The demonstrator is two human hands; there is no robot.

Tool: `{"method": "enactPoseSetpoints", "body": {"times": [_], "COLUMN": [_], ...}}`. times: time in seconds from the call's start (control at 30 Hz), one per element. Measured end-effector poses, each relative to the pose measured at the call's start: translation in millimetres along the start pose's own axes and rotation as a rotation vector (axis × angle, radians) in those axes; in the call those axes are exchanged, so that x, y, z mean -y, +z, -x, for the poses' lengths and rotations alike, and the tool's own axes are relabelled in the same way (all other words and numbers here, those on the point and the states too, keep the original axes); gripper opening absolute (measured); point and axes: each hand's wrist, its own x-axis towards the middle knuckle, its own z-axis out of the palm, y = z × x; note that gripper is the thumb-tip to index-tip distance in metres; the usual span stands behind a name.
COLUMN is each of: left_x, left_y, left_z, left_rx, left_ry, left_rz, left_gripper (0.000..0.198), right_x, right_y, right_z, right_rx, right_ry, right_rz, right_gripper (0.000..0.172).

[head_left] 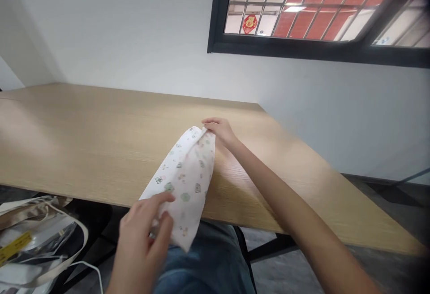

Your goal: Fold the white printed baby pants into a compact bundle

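Folded printed white cloth (188, 182) lying diagonally across the wood-grain counter (83, 146), lower end past the near edge.
Right hand (218, 131) pinching the far end; left hand (141, 235) with fingers parted around the lower end. Below the counter's near edge, glossy plastic bag (36, 240); contents indistinct.

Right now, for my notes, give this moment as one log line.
left hand: on printed white cloth | right hand: pinches cloth's far end | surface: wooden table
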Motion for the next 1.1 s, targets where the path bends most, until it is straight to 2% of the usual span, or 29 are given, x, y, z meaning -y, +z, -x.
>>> {"method": "enactPoseSetpoints", "body": {"times": [0.07, 0.17, 0.23, 0.3, 0.4, 0.5, 0.6, 0.7, 0.8, 0.87, 0.9, 0.97, 1.03, 1.1], "left_x": [22, 44, 53, 57, 50, 27, 3, -8, -6, -2, 0, 2, 3, 5], "left_y": [-11.7, -16.8, -15.8, -12.5, -2.4, 11.3, 22.0, 32.0, 50.8, 66.0, 72.2, 79.0, 76.9, 67.9], "left_z": [-2, -6, -9, -8, 0, 10, 4, -31, -78, -97, -99, -87, -60, -27], "left_rx": [0.043, 0.115, 0.15, 0.125, -0.013, -0.048, 0.054, 0.241, 0.456, 0.525, 0.528, 0.504, 0.462, 0.394], "left_ry": [-0.086, -0.178, -0.17, -0.103, 0.012, 0.129, 0.194, 0.259, 0.421, 0.447, 0.431, 0.388, 0.386, 0.443], "left_rz": [-0.119, -0.343, -0.473, -0.583, -0.729, -0.664, -0.471, -0.383, -0.38, -0.41, -0.426, -0.437, -0.436, -0.446], "left_gripper": [0.024, 0.028, 0.033, 0.033, 0.029, 0.028, 0.026, 0.027, 0.031, 0.037, 0.04, 0.042, 0.045, 0.047], "right_x": [-1, -12, -21, -29, -34, -35, -31, -23, -18, -19, -21, -28, -35, -41], "right_y": [27, 62, 75, 79, 70, 47, 21, 5, 6, 13, 17, 25, 29, 30], "right_z": [-9, -17, -18, -16, -12, -8, -1, 15, 35, 45, 46, 41, 28, 11], "right_rx": [0.029, 0.05, 0.065, 0.089, 0.128, 0.178, 0.259, 0.363, 0.55, 0.65, 0.67, 0.664, 0.612, 0.542], "right_ry": [0.012, 0.029, 0.021, -0.004, -0.064, -0.117, -0.127, -0.116, -0.229, -0.362, -0.409, -0.446, -0.435, -0.42], "right_rz": [0.045, 0.124, 0.167, 0.199, 0.239, 0.286, 0.327, 0.349, 0.492, 0.639, 0.697, 0.769, 0.82, 0.872], "right_gripper": [0.014, 0.017, 0.023, 0.028, 0.032, 0.029, 0.023, 0.024, 0.034, 0.039, 0.039, 0.035, 0.033, 0.032]}}
